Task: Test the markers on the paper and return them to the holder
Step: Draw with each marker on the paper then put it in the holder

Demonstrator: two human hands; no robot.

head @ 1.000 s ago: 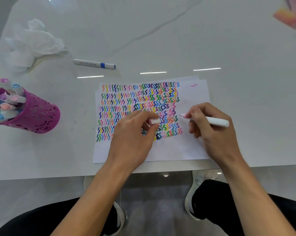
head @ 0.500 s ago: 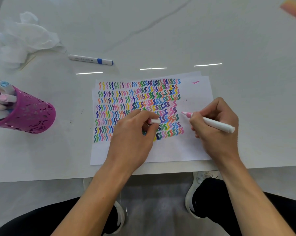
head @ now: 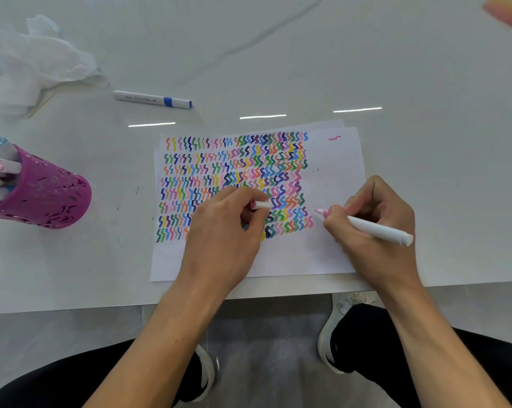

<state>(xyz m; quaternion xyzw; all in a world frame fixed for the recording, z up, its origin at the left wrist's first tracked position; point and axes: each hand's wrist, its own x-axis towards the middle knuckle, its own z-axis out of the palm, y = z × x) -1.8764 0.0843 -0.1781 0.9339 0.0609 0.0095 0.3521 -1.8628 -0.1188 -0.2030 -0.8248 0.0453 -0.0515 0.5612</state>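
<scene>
A white sheet of paper (head: pixel 334 172) covered with rows of coloured squiggles lies at the table's near edge. My right hand (head: pixel 372 228) grips a white marker (head: pixel 378 228) with its pink tip bared, just right of the squiggle block and low over the paper. My left hand (head: pixel 225 231) rests on the paper and pinches the marker's white cap (head: pixel 262 204). At the far left stands a magenta perforated holder (head: pixel 47 192), tilted, with several pastel-capped markers (head: pixel 1 166) in it.
A capped white marker with a blue band (head: pixel 153 99) lies on the table beyond the paper. Crumpled white tissue (head: pixel 34 60) sits at the back left. A pink-orange object (head: pixel 507 8) shows at the top right corner. My knees and shoes are below the table edge.
My right hand has shifted slightly right and down, bringing the pink tip lower beside the squiggles. The left hand holds still with the cap. The camera has tilted a little.
</scene>
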